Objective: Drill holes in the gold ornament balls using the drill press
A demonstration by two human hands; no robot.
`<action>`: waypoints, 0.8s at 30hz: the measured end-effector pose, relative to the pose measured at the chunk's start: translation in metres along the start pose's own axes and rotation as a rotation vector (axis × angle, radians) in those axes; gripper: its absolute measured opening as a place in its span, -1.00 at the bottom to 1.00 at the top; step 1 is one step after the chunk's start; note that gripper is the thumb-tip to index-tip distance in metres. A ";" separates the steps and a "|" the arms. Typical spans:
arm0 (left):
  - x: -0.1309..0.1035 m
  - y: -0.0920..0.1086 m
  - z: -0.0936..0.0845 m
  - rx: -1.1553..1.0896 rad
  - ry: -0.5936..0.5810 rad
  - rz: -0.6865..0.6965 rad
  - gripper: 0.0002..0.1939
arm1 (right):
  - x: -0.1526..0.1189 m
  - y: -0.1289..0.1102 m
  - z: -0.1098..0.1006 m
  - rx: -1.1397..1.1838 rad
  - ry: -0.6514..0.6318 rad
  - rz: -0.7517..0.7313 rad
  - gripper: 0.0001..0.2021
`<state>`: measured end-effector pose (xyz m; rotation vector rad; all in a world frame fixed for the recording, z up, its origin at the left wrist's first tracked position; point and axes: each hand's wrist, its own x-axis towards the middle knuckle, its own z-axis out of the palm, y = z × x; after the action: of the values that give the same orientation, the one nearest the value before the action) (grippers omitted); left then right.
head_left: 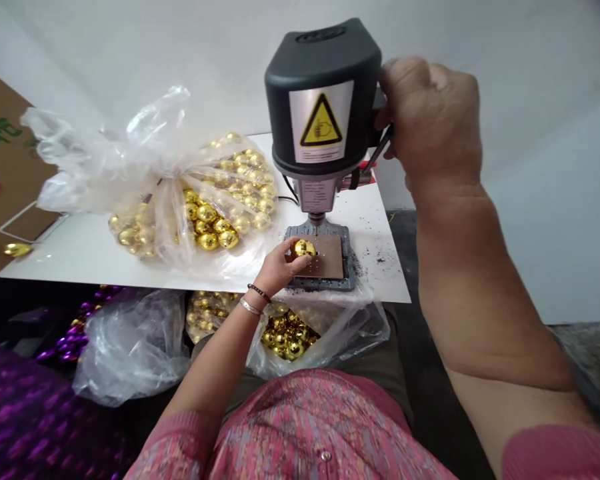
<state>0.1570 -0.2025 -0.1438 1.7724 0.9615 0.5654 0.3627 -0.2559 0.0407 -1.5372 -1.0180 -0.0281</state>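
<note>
My left hand [281, 263] grips a shiny gold ball [304, 249] with thumb and fingers. The ball is held over a brown board [330, 257] on the grey base [349, 267] of a small drill press [323, 100]. Just right of the ball and above it is the chuck [317, 219]; whether the bit touches the ball I cannot tell. Raised at the right side of the black motor housing, my right hand [433, 123] is closed around the press's lever [381, 143]. The fingers partly hide that lever.
A knotted clear bag [170, 180] of gold balls lies on the white table [80, 257]. Below the table edge, another open bag [370, 327] holds gold balls. Dark shavings [380, 257] are scattered near the base. A cardboard box [0, 160] and purple balls [40, 407] are at left.
</note>
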 end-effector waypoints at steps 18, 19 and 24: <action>0.021 0.029 0.012 0.530 -0.011 0.072 -0.47 | -0.009 -0.015 -0.007 0.010 -0.040 0.076 -0.60; 0.022 0.030 0.012 0.538 -0.020 0.077 -0.48 | -0.009 -0.014 -0.006 0.016 -0.039 0.072 -0.60; 0.026 0.031 0.013 0.526 -0.036 0.081 -0.53 | -0.010 -0.014 -0.006 0.040 -0.031 0.069 -0.60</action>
<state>0.1925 -0.1945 -0.1220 2.2872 1.0836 0.3450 0.3517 -0.2678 0.0479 -1.5391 -0.9835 0.0648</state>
